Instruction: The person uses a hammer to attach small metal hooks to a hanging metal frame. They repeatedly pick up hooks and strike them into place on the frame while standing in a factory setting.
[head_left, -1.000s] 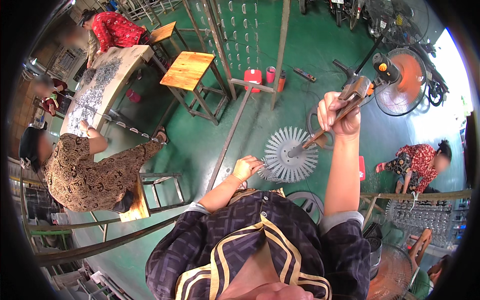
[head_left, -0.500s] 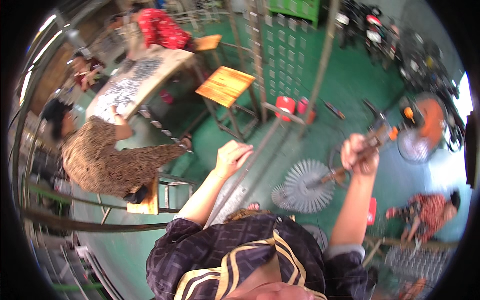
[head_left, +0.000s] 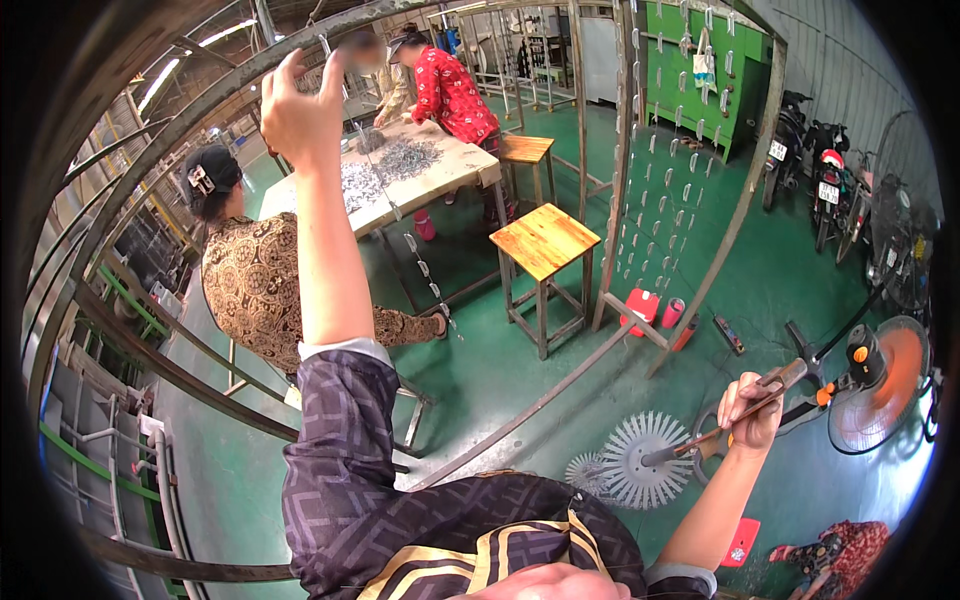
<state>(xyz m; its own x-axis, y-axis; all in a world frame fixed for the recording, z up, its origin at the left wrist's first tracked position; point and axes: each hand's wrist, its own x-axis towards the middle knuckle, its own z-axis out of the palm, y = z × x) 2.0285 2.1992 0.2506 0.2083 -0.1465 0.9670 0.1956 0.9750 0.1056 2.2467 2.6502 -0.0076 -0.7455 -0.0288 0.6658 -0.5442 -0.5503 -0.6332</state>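
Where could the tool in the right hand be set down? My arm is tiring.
The near stool top is bare, as is the green floor between it and the fan. The worktable is crowded with metal parts; the spiked disc fills the spot under the right hand.

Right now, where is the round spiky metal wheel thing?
In the head view, the spiky metal disc lies on the green floor at lower right, just left of the right hand, which holds a long tool reaching toward it.

At upper left, the left hand (head_left: 300, 105) reached a metal frame bar (head_left: 190, 120); at lower right, the right hand (head_left: 752, 412) gripped a wooden-handled tool (head_left: 735, 410) above a spiked disc (head_left: 645, 460).
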